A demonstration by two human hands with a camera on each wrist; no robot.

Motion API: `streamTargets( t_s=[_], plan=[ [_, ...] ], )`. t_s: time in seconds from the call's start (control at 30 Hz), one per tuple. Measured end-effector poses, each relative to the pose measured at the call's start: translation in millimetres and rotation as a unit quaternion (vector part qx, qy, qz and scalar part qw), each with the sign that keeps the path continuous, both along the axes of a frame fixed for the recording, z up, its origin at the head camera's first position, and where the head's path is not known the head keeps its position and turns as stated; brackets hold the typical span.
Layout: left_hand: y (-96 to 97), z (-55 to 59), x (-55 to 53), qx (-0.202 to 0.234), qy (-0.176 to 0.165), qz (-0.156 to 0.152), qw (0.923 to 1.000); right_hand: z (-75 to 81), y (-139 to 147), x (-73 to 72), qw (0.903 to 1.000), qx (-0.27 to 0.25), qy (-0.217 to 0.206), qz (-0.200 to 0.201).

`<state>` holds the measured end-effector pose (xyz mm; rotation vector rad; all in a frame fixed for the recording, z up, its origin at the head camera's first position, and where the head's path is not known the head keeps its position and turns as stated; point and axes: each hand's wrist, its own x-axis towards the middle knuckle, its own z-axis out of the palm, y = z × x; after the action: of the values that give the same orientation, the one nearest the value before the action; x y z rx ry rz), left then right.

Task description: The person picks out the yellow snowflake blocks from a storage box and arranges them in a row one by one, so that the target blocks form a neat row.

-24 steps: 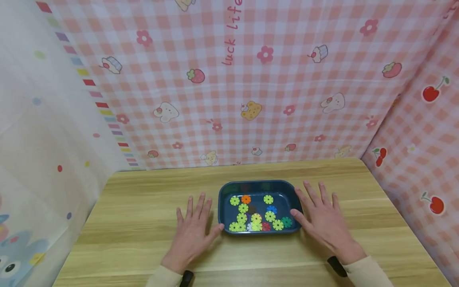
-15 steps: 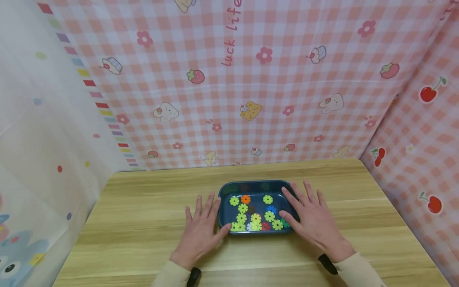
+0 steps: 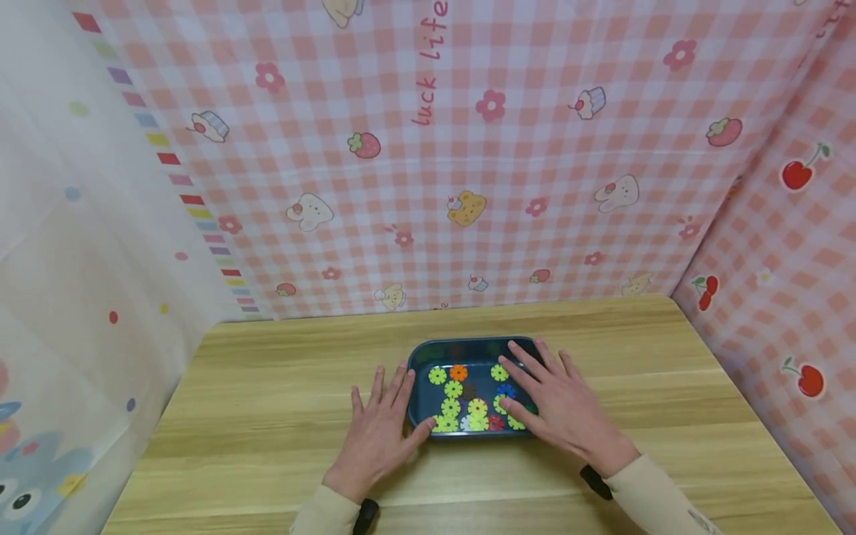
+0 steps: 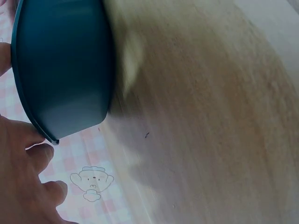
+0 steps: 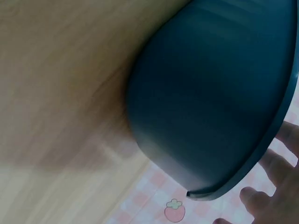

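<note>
A dark blue rectangular tray [image 3: 481,348] stands on the table with several snowflake building discs lying in it. Most are yellow-green, like the disc [image 3: 438,375] at the back left; an orange disc [image 3: 458,373] and a red disc [image 3: 495,423] also show. My left hand [image 3: 374,438] is at the tray's left end, fingertips right at the rim and thumb at the front corner. Spread over the right end, my right hand [image 3: 568,412] hides part of that rim and some discs. Neither hand holds a disc. Both wrist views show the tray's outer wall [image 4: 65,70] beside the fingers.
The wood-grain table [image 3: 267,416] extends to both sides of the tray. A pink checked cloth [image 3: 401,186] hangs behind it, with another printed cloth [image 3: 769,282] at the right and a pale one [image 3: 100,245] at the left.
My right hand has moved left, from the tray's right edge to over its right end. My left hand has shifted right, up to the left rim. Tray and discs stay put.
</note>
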<state>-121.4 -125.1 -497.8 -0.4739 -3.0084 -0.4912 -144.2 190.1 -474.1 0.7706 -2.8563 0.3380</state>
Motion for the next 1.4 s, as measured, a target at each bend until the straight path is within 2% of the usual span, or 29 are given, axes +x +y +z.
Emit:
streamTargets(
  t_s=[0.4, 0.53, 0.8, 1.0, 1.4],
  plan=[
    [1.0, -0.4, -1.0, 0.001, -0.013, 0.004, 0.9999, 7.4, -12, -15.9, 0.9986, 0.002, 0.011, 0.052],
    [0.8, -0.3, -1.2, 0.003, -0.016, 0.005, 0.9999, 9.0, -14, -22.5, 0.9966, 0.005, 0.01, 0.081],
    [0.8, -0.1, -0.6, 0.01, -0.02, 0.004, 0.9997, 11.8, -15, -33.8, 0.986, -0.011, -0.074, 0.149],
    [1.3, -0.2, -0.4, 0.014, -0.025, 0.006, 0.9996, 7.9, -17, -42.1, 0.9765, -0.02, -0.101, 0.19],
    [2.8, -3.3, 1.6, 0.021, -0.025, 0.006, 0.9994, -2.2, -26, -52.9, 0.9574, -0.014, -0.158, 0.241]
  ],
)
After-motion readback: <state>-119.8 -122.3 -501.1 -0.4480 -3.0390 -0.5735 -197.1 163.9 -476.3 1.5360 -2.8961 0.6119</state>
